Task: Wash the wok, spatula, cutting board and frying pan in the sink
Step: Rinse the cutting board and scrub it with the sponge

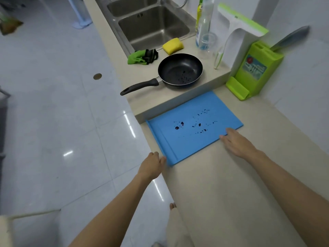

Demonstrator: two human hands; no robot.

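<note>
A blue cutting board [194,129] with dark stains lies flat on the lower beige counter. My left hand [151,165] is at the board's near left corner, its fingertips touching the edge. With straight fingers, my right hand [236,142] rests at the board's near right edge. A black frying pan [179,71] with dark specks inside sits on the raised counter beyond the board, its handle pointing left over the counter edge. The steel double sink [153,27] lies farther back. No wok or spatula is in view.
A yellow sponge [173,45] and a green-black cloth [142,57] lie by the sink. Bottles [204,24], a white-green stand [238,32] and a green knife block [258,70] holding a knife stand along the right wall. Glossy tiled floor lies to the left.
</note>
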